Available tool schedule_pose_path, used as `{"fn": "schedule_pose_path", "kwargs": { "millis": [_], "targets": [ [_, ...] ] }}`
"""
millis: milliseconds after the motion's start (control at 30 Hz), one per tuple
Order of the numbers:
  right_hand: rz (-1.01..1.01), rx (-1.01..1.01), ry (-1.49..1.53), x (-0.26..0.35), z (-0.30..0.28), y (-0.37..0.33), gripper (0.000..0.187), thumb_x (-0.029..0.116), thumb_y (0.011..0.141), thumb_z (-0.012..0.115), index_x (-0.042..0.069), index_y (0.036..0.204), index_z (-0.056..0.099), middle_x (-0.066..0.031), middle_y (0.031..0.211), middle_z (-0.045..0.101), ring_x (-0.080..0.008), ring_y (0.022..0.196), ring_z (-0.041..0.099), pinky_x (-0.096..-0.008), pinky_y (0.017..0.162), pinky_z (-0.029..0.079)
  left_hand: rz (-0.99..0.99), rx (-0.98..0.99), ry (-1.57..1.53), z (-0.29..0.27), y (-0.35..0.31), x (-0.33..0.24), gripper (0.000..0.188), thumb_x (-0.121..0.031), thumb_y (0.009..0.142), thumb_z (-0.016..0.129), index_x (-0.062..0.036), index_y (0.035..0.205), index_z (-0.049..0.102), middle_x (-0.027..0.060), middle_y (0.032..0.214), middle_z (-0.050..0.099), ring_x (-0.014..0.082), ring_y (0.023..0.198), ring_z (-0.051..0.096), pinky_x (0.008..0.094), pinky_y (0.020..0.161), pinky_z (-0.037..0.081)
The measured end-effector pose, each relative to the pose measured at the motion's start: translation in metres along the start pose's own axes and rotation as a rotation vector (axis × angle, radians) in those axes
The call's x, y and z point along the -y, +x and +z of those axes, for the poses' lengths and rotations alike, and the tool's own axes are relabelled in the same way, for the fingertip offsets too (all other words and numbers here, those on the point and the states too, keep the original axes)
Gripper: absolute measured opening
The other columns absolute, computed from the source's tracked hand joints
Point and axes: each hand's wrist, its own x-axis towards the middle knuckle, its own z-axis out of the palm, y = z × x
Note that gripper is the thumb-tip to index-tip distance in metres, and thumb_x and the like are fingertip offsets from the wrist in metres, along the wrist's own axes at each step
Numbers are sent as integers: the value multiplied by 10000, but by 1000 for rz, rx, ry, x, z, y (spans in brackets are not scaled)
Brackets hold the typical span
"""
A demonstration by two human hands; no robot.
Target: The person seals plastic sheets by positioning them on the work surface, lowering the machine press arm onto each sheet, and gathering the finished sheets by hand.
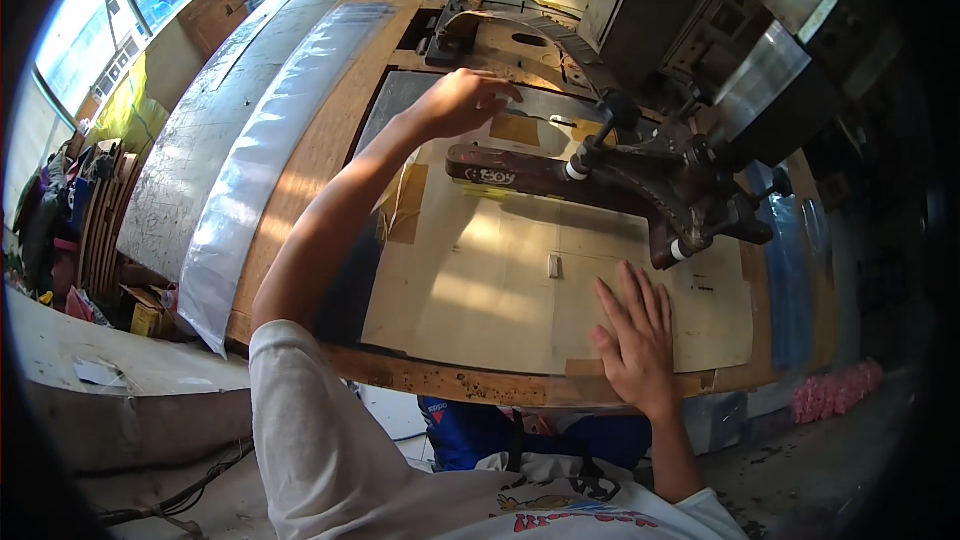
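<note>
- Resting palm down at the lower right of centre, the right hand (637, 345) is open, its fingers spread over a pale board.
- Filling the middle of the frame, the pale board (470, 315) lies on a wood-edged counter (400, 372); brown tape (405, 208) covers part of its left side, and a small light tab (554, 266) sits near its middle.
- Right of centre, a dark metal bar (555, 180) reaches over the board from a bracket with black knobs (620, 110).
- At the upper centre, the left hand (465, 102) is open, fingers loosely bent; whether it touches the surface beneath, I cannot tell.
- Left of that arm, long clear plastic sheets (265, 150) lie along the counter.
- At the frame's left, a small cardboard box (148, 315) stands low down, its contents too small to make out.
- Further up, a yellow plastic bag (135, 105) sits above upright brown panels (107, 215); what it holds is hidden by its folds.
</note>
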Motion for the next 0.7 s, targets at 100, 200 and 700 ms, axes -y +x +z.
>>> {"fn": "schedule_pose_path", "kwargs": {
  "millis": [100,200,700],
  "targets": [
    [25,32,7,5,-3,10,555,331,965,546,164,1491,488,-181,1606,327,-393,1481,296,-588,1210,172,81,-33,-38,28,7,10,335,-147,907,632,-197,1233,692,114,902,655,274,747,644,391,689,532],
    [43,53,21,7,-2,18,561,334,947,563,147,1474,512,-188,1601,336,-405,1474,301,-590,1211,168,317,104,238,45,13,25,496,-367,907,613,-261,1392,593,122,940,566,329,930,592,447,796,497],
    [28,77,57,-1,-1,18,589,456,956,565,162,1465,533,-186,1613,329,-425,1473,305,-584,1209,160,239,219,268,44,15,25,496,-577,961,519,-317,1374,606,135,1065,555,356,993,614,474,877,524]
  ]
}}
